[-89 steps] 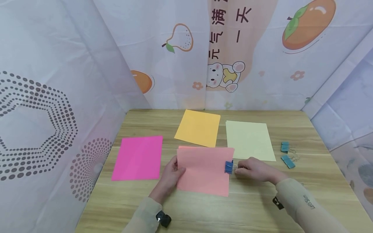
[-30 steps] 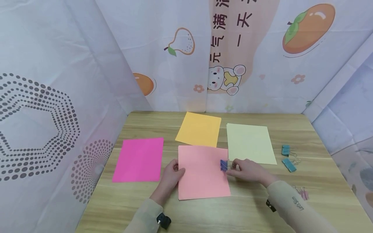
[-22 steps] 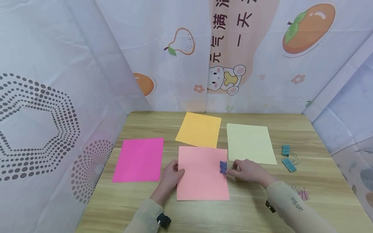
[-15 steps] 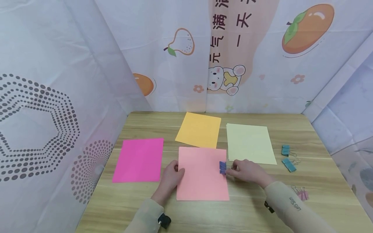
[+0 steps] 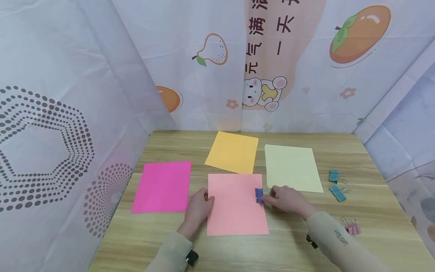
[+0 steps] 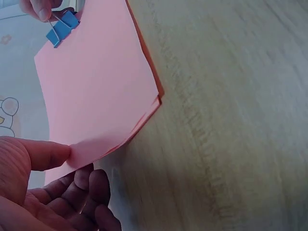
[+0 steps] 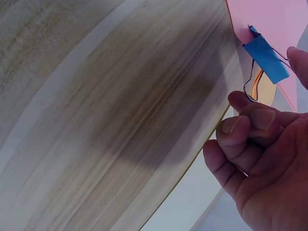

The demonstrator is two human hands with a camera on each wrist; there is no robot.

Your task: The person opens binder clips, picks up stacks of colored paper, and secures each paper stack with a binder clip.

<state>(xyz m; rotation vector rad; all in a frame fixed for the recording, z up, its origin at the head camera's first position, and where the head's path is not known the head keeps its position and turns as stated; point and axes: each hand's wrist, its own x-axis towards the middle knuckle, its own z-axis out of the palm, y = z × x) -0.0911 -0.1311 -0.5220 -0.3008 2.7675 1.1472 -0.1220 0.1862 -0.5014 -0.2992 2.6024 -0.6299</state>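
My left hand (image 5: 198, 207) pinches the left edge of a stack of salmon-pink paper (image 5: 236, 206). In the left wrist view, the thumb (image 6: 45, 155) lies on top of the sheets and the other fingers are curled beneath. A blue binder clip (image 5: 259, 196) sits at the right edge of the stack. My right hand (image 5: 289, 200) holds this clip by its wire handles. The right wrist view shows a fingertip on the lower handle and the thumb (image 7: 299, 65) by the upper one. How deep the clip bites the sheets is hard to tell.
Magenta paper (image 5: 162, 187) lies left, yellow-orange paper (image 5: 232, 151) behind the stack, and pale yellow paper (image 5: 293, 168) behind the right hand. Two teal binder clips (image 5: 338, 192) and pink clips (image 5: 353, 228) rest on the right of the wooden table (image 5: 153, 245).
The pink stack has tipped down to lie flatter, and its sheets look more even. The clip and right hand have moved a little left. Pink clips have come into view beside the right sleeve.
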